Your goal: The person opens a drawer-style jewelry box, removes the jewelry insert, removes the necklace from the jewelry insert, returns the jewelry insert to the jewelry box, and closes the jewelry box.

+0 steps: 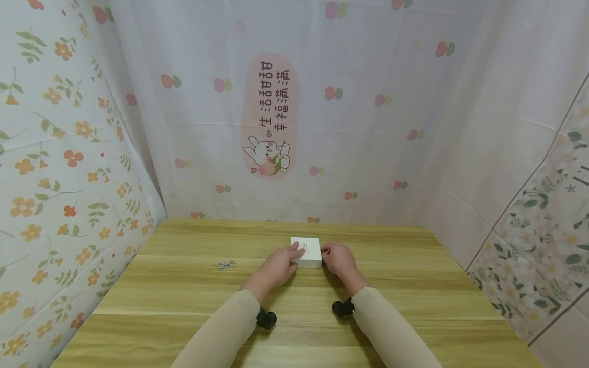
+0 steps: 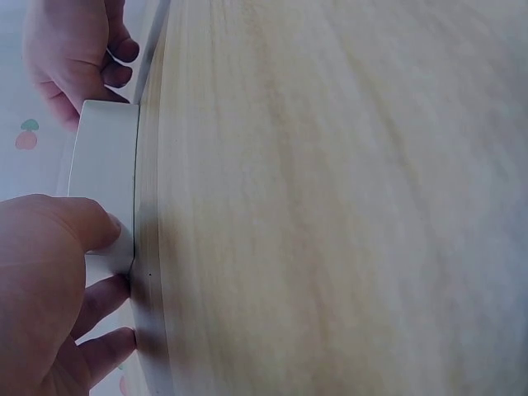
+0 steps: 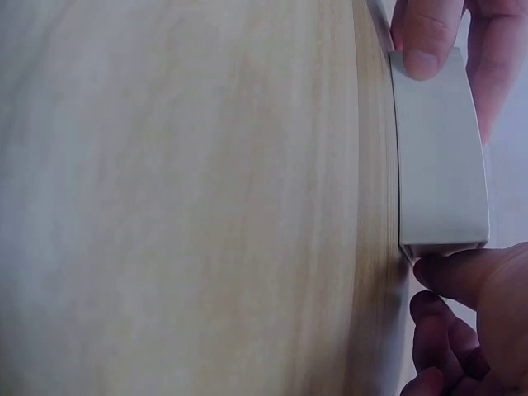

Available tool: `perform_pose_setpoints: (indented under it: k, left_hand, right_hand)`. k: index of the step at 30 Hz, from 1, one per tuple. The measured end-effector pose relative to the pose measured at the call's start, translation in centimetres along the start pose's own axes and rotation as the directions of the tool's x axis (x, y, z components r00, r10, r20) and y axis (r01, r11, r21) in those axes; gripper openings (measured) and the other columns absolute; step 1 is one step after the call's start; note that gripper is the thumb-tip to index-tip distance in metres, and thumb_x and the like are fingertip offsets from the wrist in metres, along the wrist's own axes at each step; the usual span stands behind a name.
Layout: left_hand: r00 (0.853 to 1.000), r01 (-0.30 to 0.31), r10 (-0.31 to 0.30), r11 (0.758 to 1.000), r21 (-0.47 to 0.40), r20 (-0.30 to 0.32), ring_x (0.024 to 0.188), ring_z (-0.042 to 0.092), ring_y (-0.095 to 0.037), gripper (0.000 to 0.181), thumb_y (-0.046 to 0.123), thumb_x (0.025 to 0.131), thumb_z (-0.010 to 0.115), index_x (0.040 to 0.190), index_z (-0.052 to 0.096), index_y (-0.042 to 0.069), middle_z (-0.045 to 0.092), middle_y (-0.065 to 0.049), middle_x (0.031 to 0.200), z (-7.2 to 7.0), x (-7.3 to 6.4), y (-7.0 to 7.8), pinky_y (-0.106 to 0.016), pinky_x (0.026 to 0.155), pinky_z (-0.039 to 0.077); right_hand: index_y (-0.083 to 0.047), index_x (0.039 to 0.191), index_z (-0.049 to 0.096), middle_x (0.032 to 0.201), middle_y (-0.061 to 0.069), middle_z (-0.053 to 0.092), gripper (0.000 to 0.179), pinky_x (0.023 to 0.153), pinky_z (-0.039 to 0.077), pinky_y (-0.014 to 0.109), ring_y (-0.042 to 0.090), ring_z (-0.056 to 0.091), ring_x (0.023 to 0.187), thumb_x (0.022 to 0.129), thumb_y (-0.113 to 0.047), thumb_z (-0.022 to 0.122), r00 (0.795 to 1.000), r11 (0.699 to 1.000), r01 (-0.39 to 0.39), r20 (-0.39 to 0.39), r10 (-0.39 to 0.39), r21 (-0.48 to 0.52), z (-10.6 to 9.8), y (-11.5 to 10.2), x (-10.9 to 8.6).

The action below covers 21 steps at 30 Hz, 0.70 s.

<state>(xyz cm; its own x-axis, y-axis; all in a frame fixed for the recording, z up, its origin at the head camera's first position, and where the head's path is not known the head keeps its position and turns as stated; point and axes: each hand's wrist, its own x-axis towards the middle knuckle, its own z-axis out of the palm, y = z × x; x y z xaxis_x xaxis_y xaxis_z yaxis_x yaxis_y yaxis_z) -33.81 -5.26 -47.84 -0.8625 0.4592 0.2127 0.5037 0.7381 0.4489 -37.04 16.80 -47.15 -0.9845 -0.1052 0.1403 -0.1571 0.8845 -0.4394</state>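
A small white box [image 1: 313, 249] with faint print on top lies flat on the wooden table, between both hands. My left hand [image 1: 278, 267] grips its left end, thumb on the near side and fingers over the top. At the opposite end, my right hand [image 1: 339, 259] holds the edge with thumb and forefinger while its other fingers curl in. In the right wrist view, that end of the box [image 3: 441, 157] looks slightly recessed where the thumb touches. What lies under the right fingertips is hidden. The left wrist view shows the plain near side of the box [image 2: 107, 157].
A small tangle of silvery metal pieces [image 1: 225, 265] lies on the table [image 1: 193, 291], left of the left hand. Patterned cloth [image 1: 368, 153] hangs behind the table's back edge and along both sides. Black wrist cameras [image 1: 266, 319] sit at the sleeves.
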Motion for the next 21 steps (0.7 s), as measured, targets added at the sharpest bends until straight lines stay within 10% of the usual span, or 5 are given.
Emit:
perform_pose_setpoints:
  k: [21]
  left_hand:
    - [1.000, -0.016, 0.016, 1.000, 0.017, -0.011, 0.153, 0.054, -0.040, 0.052, 0.000, 0.107, 0.063, 0.158, 0.060, 0.008, 0.049, -0.019, 0.170, 0.06, 0.14, 0.08, -0.052, 0.119, 0.053]
  right_hand:
    - [-0.007, 0.114, 0.084, 0.113, 0.012, 0.082, 0.018, 0.091, 0.063, 0.050, 0.030, 0.075, 0.098, 0.107, -0.012, 0.068, 1.000, 1.000, -0.009, -0.005, 0.010, 0.016, 0.45, 0.16, 0.32]
